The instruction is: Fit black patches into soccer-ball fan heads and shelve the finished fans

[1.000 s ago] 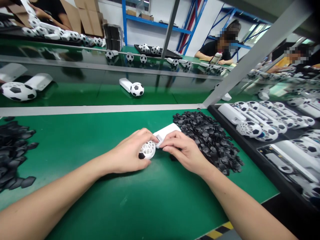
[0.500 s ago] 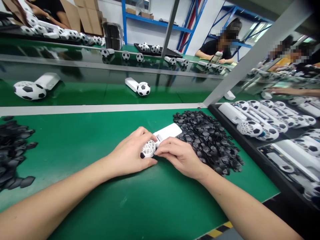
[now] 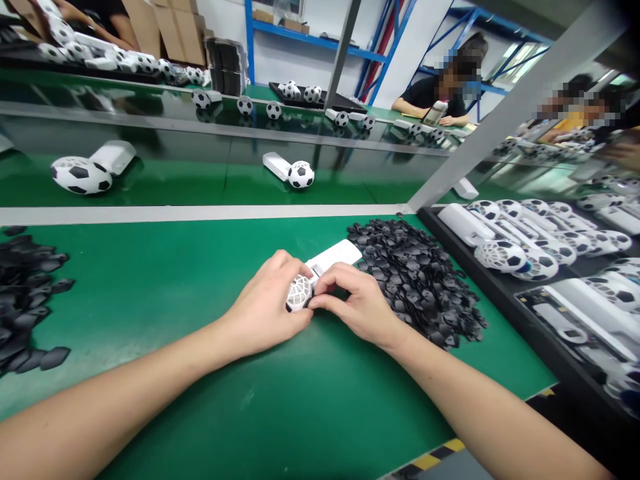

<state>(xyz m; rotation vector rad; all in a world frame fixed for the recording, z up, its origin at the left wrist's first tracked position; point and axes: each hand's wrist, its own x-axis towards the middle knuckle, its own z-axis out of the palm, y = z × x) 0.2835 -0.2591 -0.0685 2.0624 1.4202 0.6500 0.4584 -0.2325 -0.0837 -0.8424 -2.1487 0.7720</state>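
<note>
My left hand curls around a white soccer-ball-shaped head with an open lattice front and black patches. Attached to this head is a flat white handle, which points up and right over the green table. At the head's right edge my right hand has thumb and fingertips pinched against it. Whatever lies between those fingertips is hidden. Close beyond the right hand spreads a heap of small black flat pieces, near the handle's far end.
Another heap of black pieces lies at the left. A black tray with several white ball-headed units stands at the right. Past the white ledge, a green belt carries more units. A grey post slants across. Other people sit beyond.
My right thumb and fingers have shifted at the head's right edge, with a wider gap behind the fingertips. Units on the near belt have moved right. A co-worker's arm at right has drawn back.
</note>
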